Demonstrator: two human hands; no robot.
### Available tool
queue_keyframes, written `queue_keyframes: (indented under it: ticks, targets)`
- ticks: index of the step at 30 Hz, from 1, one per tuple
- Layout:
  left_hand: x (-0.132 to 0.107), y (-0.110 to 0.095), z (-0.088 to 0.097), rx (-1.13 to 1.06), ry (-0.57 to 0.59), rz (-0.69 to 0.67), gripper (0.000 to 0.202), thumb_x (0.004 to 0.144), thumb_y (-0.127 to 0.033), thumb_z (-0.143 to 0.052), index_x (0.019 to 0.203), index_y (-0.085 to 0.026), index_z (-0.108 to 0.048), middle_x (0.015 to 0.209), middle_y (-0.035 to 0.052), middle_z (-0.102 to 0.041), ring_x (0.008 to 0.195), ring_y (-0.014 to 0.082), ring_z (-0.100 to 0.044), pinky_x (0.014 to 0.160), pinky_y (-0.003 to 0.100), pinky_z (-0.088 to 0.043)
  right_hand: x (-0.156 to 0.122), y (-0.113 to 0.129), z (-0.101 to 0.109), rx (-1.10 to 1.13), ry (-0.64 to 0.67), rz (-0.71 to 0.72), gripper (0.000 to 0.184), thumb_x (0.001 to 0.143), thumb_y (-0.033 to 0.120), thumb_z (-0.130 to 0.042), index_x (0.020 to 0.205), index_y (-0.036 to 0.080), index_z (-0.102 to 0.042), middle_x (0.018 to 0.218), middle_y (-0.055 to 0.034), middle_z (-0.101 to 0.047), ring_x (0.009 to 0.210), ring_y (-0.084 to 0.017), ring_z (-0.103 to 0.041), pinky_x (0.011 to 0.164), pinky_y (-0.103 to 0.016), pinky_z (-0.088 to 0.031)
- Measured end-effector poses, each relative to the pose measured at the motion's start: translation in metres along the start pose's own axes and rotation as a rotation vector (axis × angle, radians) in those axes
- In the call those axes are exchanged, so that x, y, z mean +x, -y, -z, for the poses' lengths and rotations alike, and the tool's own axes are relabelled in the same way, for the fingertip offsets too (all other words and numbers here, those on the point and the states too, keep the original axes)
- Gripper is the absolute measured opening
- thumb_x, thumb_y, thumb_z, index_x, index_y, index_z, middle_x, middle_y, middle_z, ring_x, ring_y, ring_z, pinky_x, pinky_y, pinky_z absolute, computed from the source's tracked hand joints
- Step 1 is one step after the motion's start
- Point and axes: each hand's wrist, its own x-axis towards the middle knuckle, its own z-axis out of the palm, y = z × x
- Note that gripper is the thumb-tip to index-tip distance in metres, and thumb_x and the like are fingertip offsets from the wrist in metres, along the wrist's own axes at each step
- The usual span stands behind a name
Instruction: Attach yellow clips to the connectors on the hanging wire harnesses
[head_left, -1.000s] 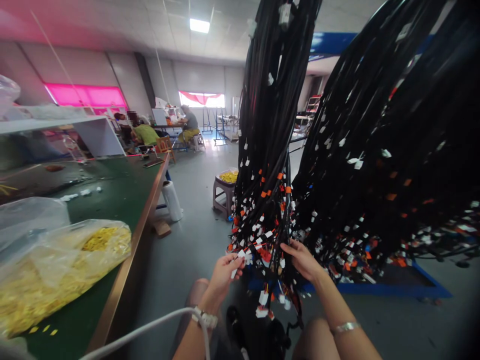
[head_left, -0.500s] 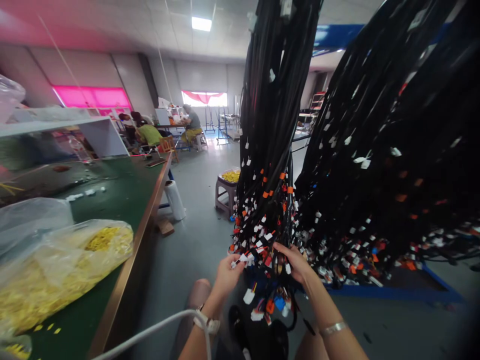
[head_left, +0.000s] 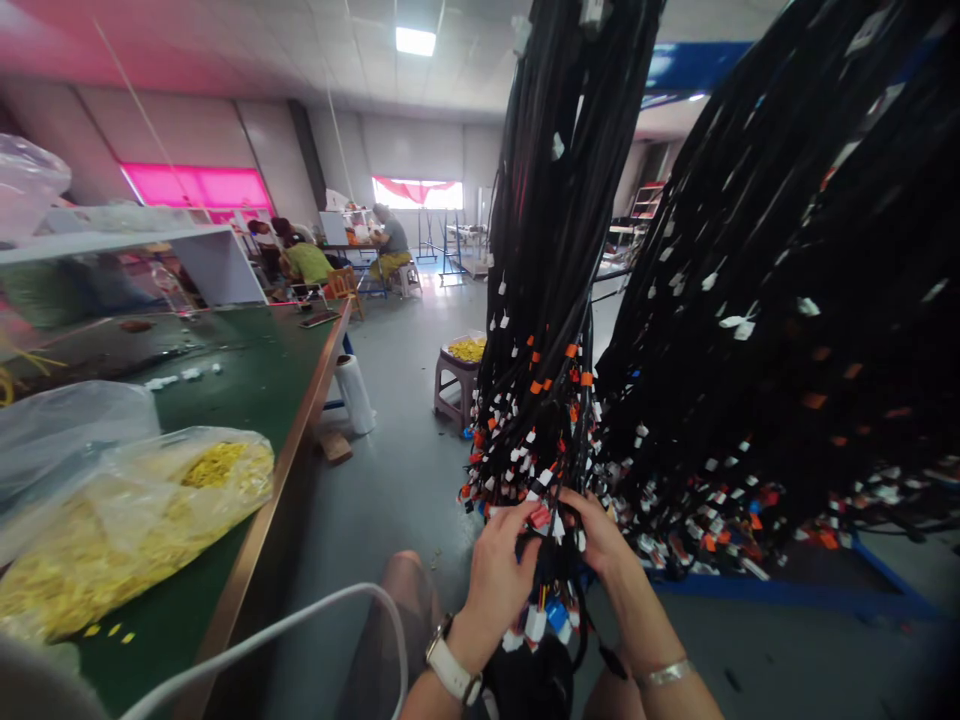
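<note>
A thick bundle of black wire harnesses (head_left: pixel 570 190) hangs in front of me, its lower ends crowded with white, orange, red and blue connectors. At those ends, my left hand (head_left: pixel 499 565) has its thumb and curved fingers apart, the fingertips beside a red connector (head_left: pixel 540 516). Close by on the right, my right hand (head_left: pixel 600 535) is closed on the harness wires, fingertips partly hidden among them. Below both hands dangle a blue connector (head_left: pixel 556 613) and a white connector (head_left: pixel 535 625).
More black harnesses (head_left: pixel 750 300) hang at right above a blue-edged tray (head_left: pixel 885 575). Left stands a green-topped table (head_left: pixel 247 350) with a bag of yellow pieces (head_left: pixel 135 540). A stool (head_left: pixel 452 390) holds yellow pieces. A white cable (head_left: pixel 300 625) crosses low. People sit farther back.
My left hand has moved right, off the white connectors at the bundle's left side, to the red connector near my right hand. My right hand stays at the wires. The view has shifted slightly.
</note>
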Motion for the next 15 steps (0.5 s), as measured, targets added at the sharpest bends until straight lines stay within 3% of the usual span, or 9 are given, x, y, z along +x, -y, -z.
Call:
queue_keyframes:
  ticks: [4, 9, 15]
  targets:
    - [0.01, -0.007, -0.001, -0.212, 0.008, 0.087, 0.02, 0.078, -0.018, -0.055, 0.096, -0.019, -0.064, 0.093, 0.0068, -0.068, 0.087, 0.02, -0.06, 0.081, 0.031, -0.044, -0.005, 0.0, -0.003, -0.037, 0.022, 0.029, 0.019, 0.059, 0.037, -0.073, 0.06, 0.025, -0.058, 0.044, 0.0029, -0.052, 0.041, -0.015, -0.045, 0.043, -0.029, -0.038]
    - [0.017, -0.007, 0.0, -0.439, -0.062, 0.236, 0.023, 0.078, -0.033, -0.058, 0.085, -0.012, -0.062, 0.076, 0.0065, -0.066, 0.068, 0.0159, -0.058, 0.063, 0.025, -0.044, -0.007, 0.001, -0.006, 0.045, 0.017, 0.036, 0.031, 0.066, 0.055, -0.062, 0.064, 0.024, -0.06, 0.051, -0.0012, -0.06, 0.051, -0.02, -0.056, 0.055, -0.034, -0.047]
    - [0.014, -0.005, -0.002, -0.273, -0.144, 0.228, 0.029, 0.079, -0.042, -0.056, 0.074, -0.014, -0.06, 0.067, 0.003, -0.062, 0.061, 0.0135, -0.053, 0.06, 0.023, -0.039, -0.016, 0.0, -0.019, -0.007, 0.031, 0.145, 0.042, 0.057, 0.034, -0.079, 0.093, 0.022, -0.061, 0.082, -0.0033, -0.071, 0.075, -0.024, -0.065, 0.07, -0.035, -0.05]
